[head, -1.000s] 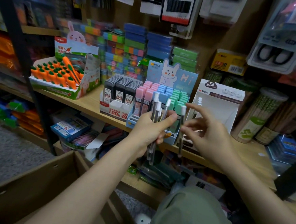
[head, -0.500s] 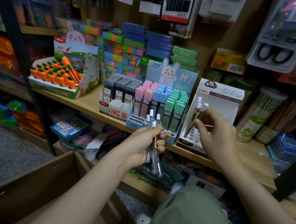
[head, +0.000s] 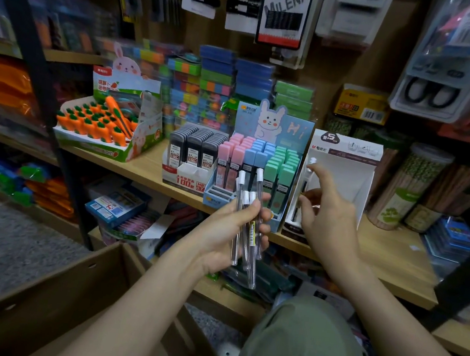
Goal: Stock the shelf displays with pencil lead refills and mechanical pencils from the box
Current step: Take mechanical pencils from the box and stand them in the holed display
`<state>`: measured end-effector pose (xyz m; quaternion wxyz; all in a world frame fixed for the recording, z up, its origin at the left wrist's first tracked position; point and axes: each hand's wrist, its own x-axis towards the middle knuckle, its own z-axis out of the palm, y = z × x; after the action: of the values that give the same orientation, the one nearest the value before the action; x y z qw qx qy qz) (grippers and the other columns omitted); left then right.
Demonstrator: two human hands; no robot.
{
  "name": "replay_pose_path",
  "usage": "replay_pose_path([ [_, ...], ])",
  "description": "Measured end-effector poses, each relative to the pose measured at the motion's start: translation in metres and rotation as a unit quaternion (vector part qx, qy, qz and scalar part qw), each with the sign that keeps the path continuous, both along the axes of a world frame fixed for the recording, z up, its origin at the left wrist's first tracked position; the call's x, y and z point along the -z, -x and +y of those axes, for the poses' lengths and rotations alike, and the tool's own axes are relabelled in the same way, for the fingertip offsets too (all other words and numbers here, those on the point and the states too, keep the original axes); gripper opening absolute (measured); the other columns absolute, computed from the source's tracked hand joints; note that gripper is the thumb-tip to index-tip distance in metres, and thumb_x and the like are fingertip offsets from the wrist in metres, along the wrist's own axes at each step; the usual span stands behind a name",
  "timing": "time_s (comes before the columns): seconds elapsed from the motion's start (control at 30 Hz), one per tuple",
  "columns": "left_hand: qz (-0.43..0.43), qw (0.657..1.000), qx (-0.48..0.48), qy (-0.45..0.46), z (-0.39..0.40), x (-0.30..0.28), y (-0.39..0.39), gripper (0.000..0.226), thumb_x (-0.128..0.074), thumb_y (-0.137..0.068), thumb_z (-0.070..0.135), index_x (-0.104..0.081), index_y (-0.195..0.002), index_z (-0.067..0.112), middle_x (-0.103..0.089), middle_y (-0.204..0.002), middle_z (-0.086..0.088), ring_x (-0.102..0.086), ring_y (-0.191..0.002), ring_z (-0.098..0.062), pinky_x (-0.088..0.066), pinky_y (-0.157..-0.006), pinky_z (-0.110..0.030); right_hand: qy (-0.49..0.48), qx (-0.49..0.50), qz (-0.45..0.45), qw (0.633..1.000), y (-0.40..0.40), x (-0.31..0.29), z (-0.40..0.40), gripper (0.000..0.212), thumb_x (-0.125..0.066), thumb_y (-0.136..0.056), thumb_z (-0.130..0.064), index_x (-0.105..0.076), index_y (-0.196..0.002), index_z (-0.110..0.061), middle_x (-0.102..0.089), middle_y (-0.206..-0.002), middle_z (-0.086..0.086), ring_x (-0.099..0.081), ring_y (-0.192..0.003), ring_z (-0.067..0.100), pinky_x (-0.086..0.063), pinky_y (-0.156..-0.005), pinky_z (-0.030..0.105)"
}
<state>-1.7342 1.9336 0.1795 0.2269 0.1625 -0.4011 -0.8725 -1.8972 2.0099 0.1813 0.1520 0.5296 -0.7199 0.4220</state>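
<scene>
Since these clear mechanical pencils [head: 247,231] look light, stiff and slippery, the bunch is best clamped mid-barrel, as done by the left hand [head: 223,237] before the shelf [head: 142,169], while the right hand [head: 329,216] is held open, nothing gripped, at the white display box [head: 345,166].

Clear glossy plastic pencils [head: 247,231], matt wood shelf [head: 388,252], cardboard box [head: 50,297].

Dim, warm indoor light falls softly from above, leaving the upper left corner and the space under the wooden shelf [head: 388,252] in deep shadow. Edges bow and smear — wide-angle distortion — while the hanging scissors pack [head: 431,94] shows faint glare and blur.
</scene>
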Motion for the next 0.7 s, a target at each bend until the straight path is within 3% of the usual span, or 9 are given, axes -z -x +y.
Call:
replay_pose_path([
  [0.2, -0.017, 1.0, -0.018, 0.01, 0.006, -0.002, 0.0, 0.025, -0.048, -0.1, 0.017, -0.056, -0.125, 0.015, -0.059, -0.077, 0.0, -0.054, -0.065, -0.013, -0.049, -0.064, -0.028, 0.005, 0.017, 0.009, 1.0, -0.001, 0.005, -0.002, 0.056, -0.06, -0.092, -0.013, -0.037, -0.14, -0.029, -0.061, -0.075, 0.003, -0.058, -0.064, 0.02, -0.054, -0.06, 0.044],
  [0.4, -0.035, 0.999, -0.023, 0.02, 0.006, -0.001, 0.005, 0.026, -0.05, -0.1, 0.018, -0.057, -0.125, 0.014, -0.059, -0.079, -0.001, -0.054, -0.064, -0.013, -0.048, -0.062, -0.029, -0.013, 0.094, 0.129, 0.987, 0.009, 0.006, 0.006, 0.057, -0.062, -0.093, -0.036, -0.041, -0.145, -0.029, -0.046, -0.081, 0.004, -0.041, -0.055, 0.021, -0.036, -0.048, 0.029],
  [0.6, -0.033, 0.998, -0.022, 0.055, 0.009, -0.008, 0.016, 0.02, -0.053, -0.099, 0.017, -0.061, -0.115, 0.008, -0.071, -0.084, -0.002, -0.056, -0.062, -0.01, -0.049, -0.059, -0.022, -0.09, 0.117, 0.18, 0.972, 0.015, 0.004, 0.016, 0.059, -0.056, -0.095, -0.04, -0.034, -0.15, -0.031, -0.047, -0.081, 0.007, -0.036, -0.056, 0.021, -0.039, -0.045, 0.032],
  [0.7, -0.046, 0.995, -0.017, 0.087, 0.012, -0.01, 0.019, 0.022, -0.053, -0.099, 0.018, -0.061, -0.115, 0.005, -0.074, -0.095, -0.005, -0.057, -0.064, -0.009, -0.05, -0.058, -0.019, -0.089, 0.104, 0.144, 0.98, 0.014, 0.002, 0.024, 0.068, -0.057, -0.095, -0.04, -0.024, -0.153, -0.033, -0.049, -0.088, 0.002, -0.042, -0.058, 0.019, -0.037, -0.048, 0.03],
])
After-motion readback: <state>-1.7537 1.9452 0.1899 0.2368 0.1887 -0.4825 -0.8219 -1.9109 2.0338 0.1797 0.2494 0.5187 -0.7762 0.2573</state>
